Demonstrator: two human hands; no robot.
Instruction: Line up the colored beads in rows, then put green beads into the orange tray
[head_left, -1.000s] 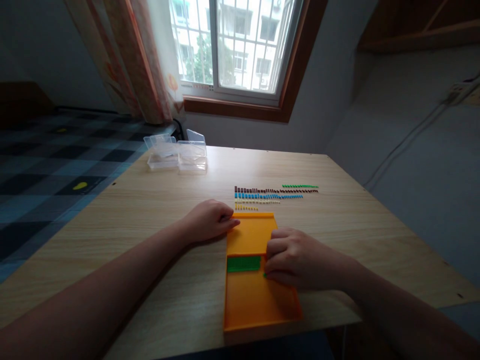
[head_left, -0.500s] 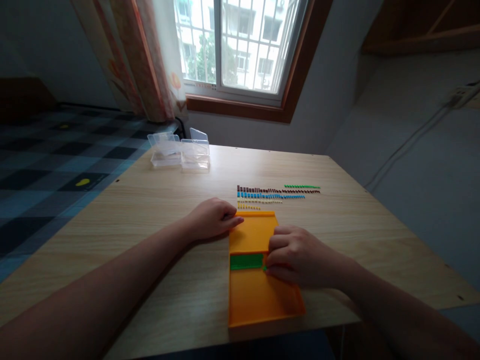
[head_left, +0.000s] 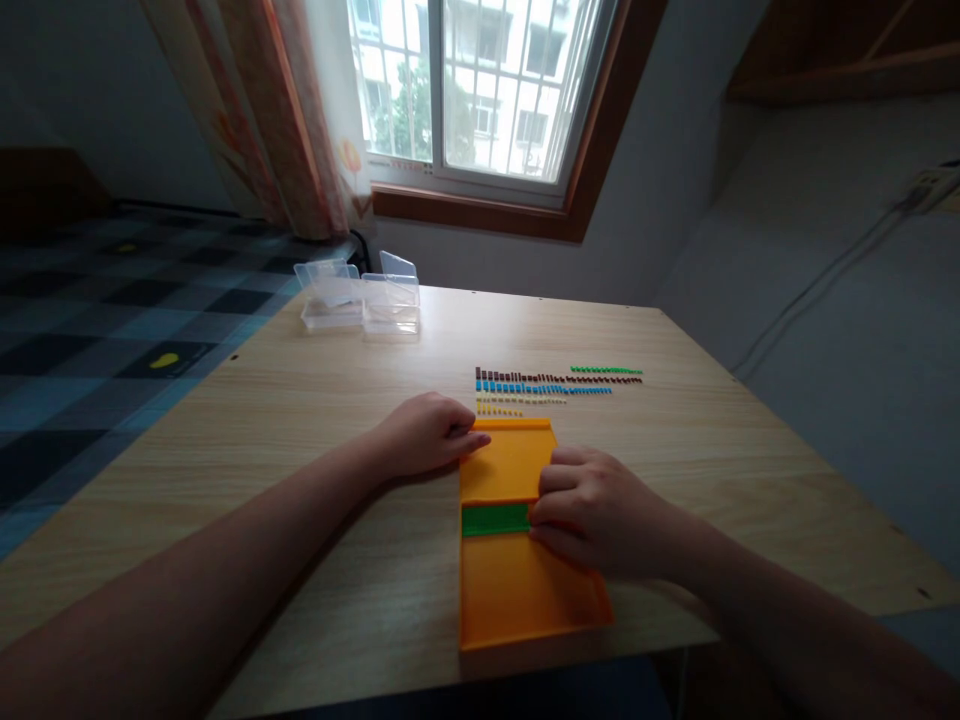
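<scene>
An orange tray (head_left: 510, 470) lies lengthwise at the table's near edge, with raised rims and a recessed slot across its middle. Green material (head_left: 495, 519) fills much of that slot. My left hand (head_left: 429, 432) grips the tray's far left corner, thumb over the rim and the other fingers curled outside. At the tray's right side is my right hand (head_left: 592, 508), its fingers pinched together at the right end of the green strip. Whatever lies between those fingertips is hidden.
Beyond the tray, tiny pieces lie in rows: yellow (head_left: 499, 411), cream (head_left: 521, 399), blue (head_left: 536, 389), brown (head_left: 540, 377) and green (head_left: 606, 370). Clear plastic boxes (head_left: 390, 305) with raised lids stand at the far left of the wooden table (head_left: 360, 560).
My right fingertips have shifted slightly onto the end of the slot, and a small green piece that showed beside them is now out of sight. My left hand keeps its hold.
</scene>
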